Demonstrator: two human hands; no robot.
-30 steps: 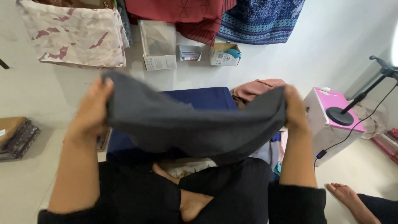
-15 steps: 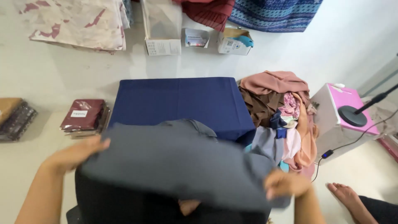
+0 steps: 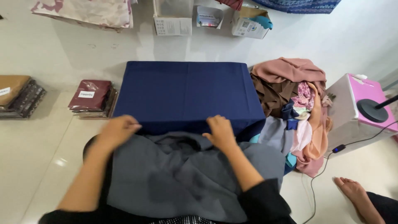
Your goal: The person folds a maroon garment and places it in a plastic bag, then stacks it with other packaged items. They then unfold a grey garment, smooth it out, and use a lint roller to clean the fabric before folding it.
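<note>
Grey cloth (image 3: 186, 178) spread over the lap, both hands on its far edge.

Left hand (image 3: 117, 129) and right hand (image 3: 219, 132) press down with fingers curled, pinching soft, matte, creased fabric. Just beyond lies a blue-covered rectangular block (image 3: 186, 93). Rumpled clothes pile (image 3: 296, 108) sits right; flat packaged cloth stack (image 3: 92, 98) left.

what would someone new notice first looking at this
Most likely the big navy cloth-covered surface in the middle of the floor, with the person's left hand and right hand resting on a grey fabric spread over their lap at its near edge. Next, the jumbled pile of pink, brown and patterned clothes heaped just right of it, beside a white box with a pink top.
</note>
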